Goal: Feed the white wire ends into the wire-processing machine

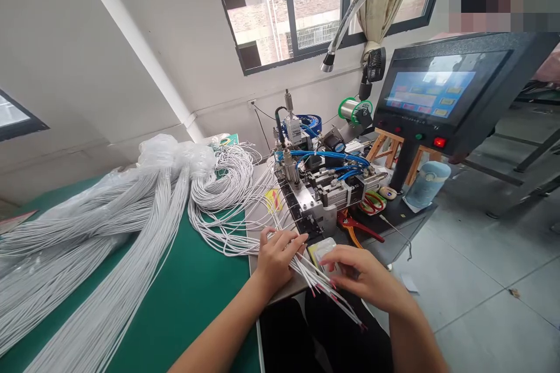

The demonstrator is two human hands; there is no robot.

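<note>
Fanning between left hand (277, 256) and right hand (363, 277), thin white wires (315, 277), red-tipped ends.

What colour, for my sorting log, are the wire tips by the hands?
Red tips on white wires, clearest in the head view.

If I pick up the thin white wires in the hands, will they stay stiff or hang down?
Likely floppy when long: the coils on the green table lie in loose loops, while the short wires by the right hand stay fairly straight. Probably light: one pinch holds several.
</note>
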